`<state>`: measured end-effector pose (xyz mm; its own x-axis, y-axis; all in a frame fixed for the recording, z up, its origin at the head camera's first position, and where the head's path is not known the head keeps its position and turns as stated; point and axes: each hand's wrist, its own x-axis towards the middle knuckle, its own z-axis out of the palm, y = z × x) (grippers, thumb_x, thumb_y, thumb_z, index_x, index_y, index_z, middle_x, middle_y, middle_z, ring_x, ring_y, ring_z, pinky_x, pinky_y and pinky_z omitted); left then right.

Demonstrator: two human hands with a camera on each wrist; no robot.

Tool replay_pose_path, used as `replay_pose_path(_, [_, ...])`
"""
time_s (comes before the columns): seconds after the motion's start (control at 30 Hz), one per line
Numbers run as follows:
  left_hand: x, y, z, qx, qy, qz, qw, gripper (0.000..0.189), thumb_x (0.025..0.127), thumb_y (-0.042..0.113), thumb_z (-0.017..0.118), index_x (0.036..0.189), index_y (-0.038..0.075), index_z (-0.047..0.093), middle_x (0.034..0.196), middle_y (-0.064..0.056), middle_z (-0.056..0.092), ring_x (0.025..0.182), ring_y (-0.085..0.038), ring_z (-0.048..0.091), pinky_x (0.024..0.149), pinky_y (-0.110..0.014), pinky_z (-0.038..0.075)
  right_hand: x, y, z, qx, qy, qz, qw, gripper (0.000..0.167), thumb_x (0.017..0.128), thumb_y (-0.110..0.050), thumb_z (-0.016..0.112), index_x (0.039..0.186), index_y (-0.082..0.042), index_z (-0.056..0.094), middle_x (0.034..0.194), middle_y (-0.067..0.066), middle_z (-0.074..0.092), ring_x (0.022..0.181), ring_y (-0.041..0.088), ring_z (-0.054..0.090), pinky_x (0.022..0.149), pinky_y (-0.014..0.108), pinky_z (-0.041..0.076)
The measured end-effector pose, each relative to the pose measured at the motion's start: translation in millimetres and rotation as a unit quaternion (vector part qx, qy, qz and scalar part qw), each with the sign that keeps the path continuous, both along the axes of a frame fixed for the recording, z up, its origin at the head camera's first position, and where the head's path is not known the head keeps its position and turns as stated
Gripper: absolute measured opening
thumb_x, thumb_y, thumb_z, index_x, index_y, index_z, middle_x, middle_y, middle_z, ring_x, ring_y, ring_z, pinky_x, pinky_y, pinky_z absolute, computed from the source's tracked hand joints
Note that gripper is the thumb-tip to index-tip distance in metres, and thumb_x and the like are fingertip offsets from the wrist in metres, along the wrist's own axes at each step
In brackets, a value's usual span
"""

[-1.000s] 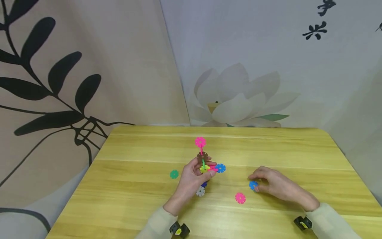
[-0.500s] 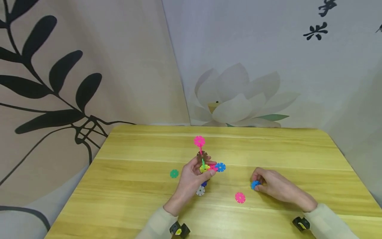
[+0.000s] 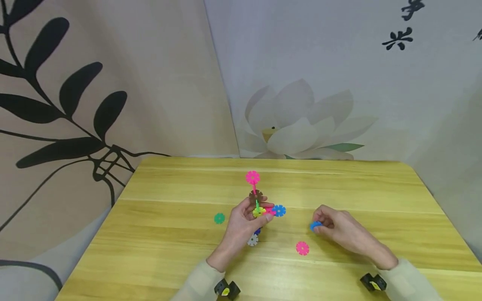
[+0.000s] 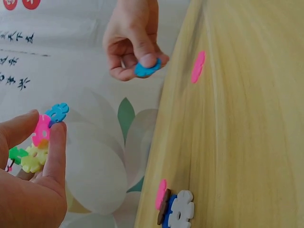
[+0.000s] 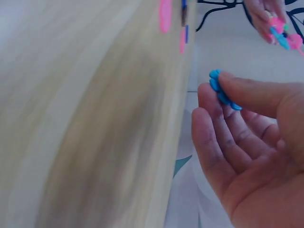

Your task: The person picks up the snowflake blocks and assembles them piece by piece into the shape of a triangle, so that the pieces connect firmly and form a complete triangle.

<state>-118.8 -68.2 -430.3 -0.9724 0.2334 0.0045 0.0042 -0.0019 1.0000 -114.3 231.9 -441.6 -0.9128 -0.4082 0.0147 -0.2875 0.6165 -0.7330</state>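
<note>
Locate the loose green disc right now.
In the head view, the loose green disc lies on the wood-grained table, just left of the left hand and not touching it.

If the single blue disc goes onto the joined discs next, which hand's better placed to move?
Right, I'd say: the right hand pinches the single blue disc, off the table. The left hand is occupied holding the joined discs, so it better suits steadying.

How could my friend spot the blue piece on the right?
Find the wooden table, then the right grip over its right half. Pinched there is a small blue disc. Unlike the other blue disc, joined into the colourful cluster in the left grip, this one has no pieces attached.
</note>
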Motion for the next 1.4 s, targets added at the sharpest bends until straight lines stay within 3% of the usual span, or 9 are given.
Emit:
replay_pose_path(0.2, [1.6, -0.3, -0.2, 0.001, -0.001, -0.003, 1.0000, 0.047, 0.092, 0.015, 0.080, 0.134, 0.008, 0.061, 0.122, -0.007, 0.074, 0.108, -0.015, 0.066, 0.072, -0.020, 0.044, 1.5, -12.5, 8.0, -0.010, 0.008, -0.035, 0.9993, 0.016, 0.094, -0.010, 0.076, 0.108, -0.009, 0.068, 0.093, -0.008, 0.070, 0.084, 0.007, 0.066, 0.077, 0.025, 0.059])
replay_pose_path(0.37, [2.3, 0.0, 0.5, -0.002, -0.005, -0.003, 1.0000, 0.049, 0.091, 0.014, 0.080, 0.135, 0.007, 0.060, 0.122, -0.008, 0.073, 0.093, -0.015, 0.063, 0.067, -0.020, 0.042, 5.0, -21.5, 16.0, -0.026, 0.014, -0.055, 0.9981, 0.011, 0.095, -0.014, 0.077, 0.104, -0.012, 0.071, 0.089, -0.009, 0.072, 0.082, 0.007, 0.067, 0.074, 0.027, 0.059])
replay_pose_path(0.5, [3.7, -0.1, 1.4, -0.008, -0.008, -0.001, 0.9999, 0.045, 0.090, 0.015, 0.081, 0.131, 0.007, 0.064, 0.122, -0.006, 0.073, 0.100, -0.015, 0.066, 0.069, -0.021, 0.044, 8.3, -28.6, 21.1, -0.041, 0.031, -0.062, 0.9968, 0.009, 0.094, -0.015, 0.078, 0.101, -0.015, 0.072, 0.088, -0.011, 0.072, 0.081, 0.007, 0.068, 0.074, 0.027, 0.059])
replay_pose_path(0.77, [7.4, 1.8, 5.7, -0.030, -0.010, 0.005, 0.9995, 0.029, 0.088, 0.022, 0.083, 0.115, 0.017, 0.075, 0.126, 0.002, 0.068, 0.079, -0.017, 0.040, 0.069, -0.026, 0.036, 12.7, -39.4, 30.4, -0.079, 0.053, -0.063, 0.9935, 0.010, 0.093, -0.018, 0.079, 0.099, -0.019, 0.071, 0.087, -0.007, 0.075, 0.080, 0.016, 0.074, 0.068, 0.028, 0.059])
replay_pose_path(0.9, [8.1, 2.2, 7.6, -0.021, -0.022, -0.011, 0.9995, 0.028, 0.089, 0.024, 0.082, 0.115, 0.015, 0.075, 0.129, -0.001, 0.066, 0.097, -0.018, 0.049, 0.076, -0.029, 0.039, 11.6, -44.7, 34.7, -0.097, 0.077, -0.051, 0.9909, 0.010, 0.094, -0.017, 0.078, 0.100, -0.020, 0.071, 0.089, -0.012, 0.074, 0.082, 0.012, 0.074, 0.070, 0.028, 0.059])
replay_pose_path(1.0, [8.1, 2.5, 8.6, 0.003, -0.036, -0.026, 0.9990, 0.028, 0.090, 0.023, 0.081, 0.114, 0.011, 0.073, 0.132, -0.003, 0.064, 0.124, -0.019, 0.048, 0.093, -0.037, 0.042, 10.7, -47.2, 36.7, -0.108, 0.093, -0.046, 0.9888, 0.010, 0.094, -0.016, 0.078, 0.101, -0.020, 0.072, 0.091, -0.012, 0.074, 0.085, 0.011, 0.075, 0.074, 0.028, 0.061])
replay_pose_path(1.17, [8.2, 0.9, 8.5, 0.049, -0.060, -0.041, 0.9962, 0.029, 0.090, 0.019, 0.081, 0.115, 0.008, 0.071, 0.129, -0.003, 0.068, 0.146, -0.021, 0.038, 0.117, -0.050, 0.031, 9.7, -51.0, 37.5, -0.116, 0.110, -0.043, 0.9862, 0.011, 0.093, -0.014, 0.078, 0.101, -0.018, 0.073, 0.092, -0.011, 0.074, 0.086, 0.012, 0.075, 0.077, 0.029, 0.062])
replay_pose_path(1.27, [8.8, -0.3, 8.3, 0.077, -0.068, -0.042, 0.9938, 0.029, 0.089, 0.015, 0.081, 0.114, 0.005, 0.070, 0.125, -0.007, 0.070, 0.150, -0.020, 0.033, 0.117, -0.047, 0.036, 9.3, -53.2, 37.3, -0.123, 0.120, -0.038, 0.9843, 0.013, 0.092, -0.008, 0.078, 0.100, -0.017, 0.073, 0.092, -0.011, 0.074, 0.085, 0.011, 0.075, 0.077, 0.031, 0.062])
replay_pose_path(1.4, [9.1, -0.9, 7.6, 0.118, -0.087, -0.045, 0.9882, 0.029, 0.088, 0.011, 0.081, 0.113, 0.003, 0.069, 0.129, -0.010, 0.068, 0.149, -0.023, 0.034, 0.103, -0.040, 0.053, 9.6, -55.8, 37.1, -0.130, 0.138, -0.030, 0.9813, 0.018, 0.090, -0.002, 0.078, 0.098, -0.016, 0.072, 0.091, -0.010, 0.074, 0.084, 0.010, 0.074, 0.075, 0.031, 0.063])
